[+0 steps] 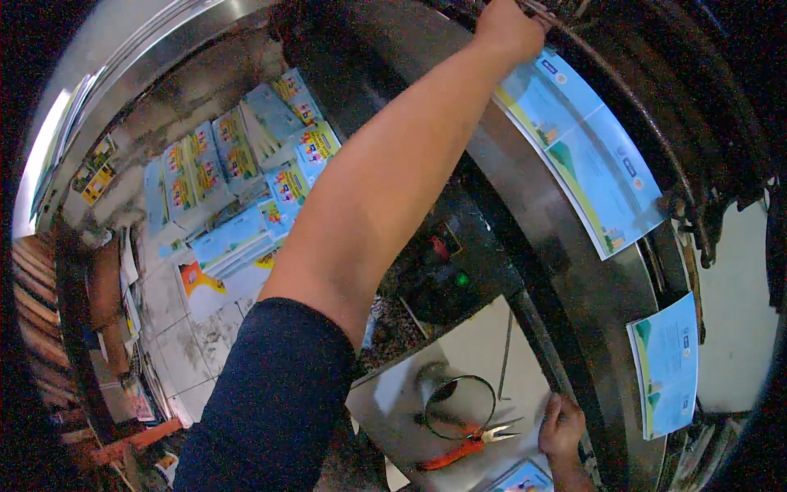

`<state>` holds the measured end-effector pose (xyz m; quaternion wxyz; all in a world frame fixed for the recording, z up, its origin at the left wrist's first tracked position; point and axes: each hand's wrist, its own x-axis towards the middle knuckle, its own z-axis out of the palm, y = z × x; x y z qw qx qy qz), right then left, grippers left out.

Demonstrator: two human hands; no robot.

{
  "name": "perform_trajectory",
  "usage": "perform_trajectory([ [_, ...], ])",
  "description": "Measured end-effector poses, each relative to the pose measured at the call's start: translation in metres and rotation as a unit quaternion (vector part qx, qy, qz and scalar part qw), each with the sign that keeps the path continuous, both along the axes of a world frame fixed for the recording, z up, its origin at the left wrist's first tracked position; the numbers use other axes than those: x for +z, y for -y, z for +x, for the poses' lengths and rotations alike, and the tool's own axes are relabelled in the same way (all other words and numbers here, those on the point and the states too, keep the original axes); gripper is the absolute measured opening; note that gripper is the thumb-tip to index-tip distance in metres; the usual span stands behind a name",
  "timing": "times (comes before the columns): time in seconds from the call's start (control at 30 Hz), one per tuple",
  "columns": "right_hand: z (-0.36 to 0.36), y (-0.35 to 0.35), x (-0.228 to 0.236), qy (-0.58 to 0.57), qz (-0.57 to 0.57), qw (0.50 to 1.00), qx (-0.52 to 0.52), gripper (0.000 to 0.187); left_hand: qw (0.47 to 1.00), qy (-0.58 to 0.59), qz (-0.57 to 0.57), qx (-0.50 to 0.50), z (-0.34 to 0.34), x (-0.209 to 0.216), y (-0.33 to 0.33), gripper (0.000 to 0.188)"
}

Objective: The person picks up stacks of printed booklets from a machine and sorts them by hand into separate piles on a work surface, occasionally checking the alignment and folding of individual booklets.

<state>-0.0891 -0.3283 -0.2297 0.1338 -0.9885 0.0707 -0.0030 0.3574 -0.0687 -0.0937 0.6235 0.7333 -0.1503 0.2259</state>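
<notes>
My left arm, in a dark sleeve, stretches across to the far machine edge. There my left hand (510, 33) is closed beside the upper end of a light-blue printed sheet (586, 152); its fingertips are hidden against dark machine parts. The sheet lies along a dark metal ledge (541, 221). My right hand (562, 424), fingers curled, rests low at the right edge of a white board (484, 353); anything in it is hidden. Orange-handled pliers (469, 448) and a dark ring (459, 407) lie on that board, left of this hand.
Farther right sits a stack of blue printed sheets (666, 369). Several piles of colourful printed booklets (197, 168) cover the tiled floor at left. A thin bent rod (505, 353) lies on the board. Dark bars and a hanging lever (707, 238) border the ledge at upper right.
</notes>
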Motion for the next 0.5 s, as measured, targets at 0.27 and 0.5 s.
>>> perform_trajectory([
  [0.27,-0.007,0.012,-0.013,0.015,-0.025,0.999,0.013,0.033,0.995,-0.033,0.014,0.096,0.001,-0.003,0.011,0.035],
  [0.5,-0.004,0.003,0.0,-0.01,-0.009,1.0,0.005,0.029,0.998,0.017,0.007,0.061,-0.035,0.01,0.014,0.036],
])
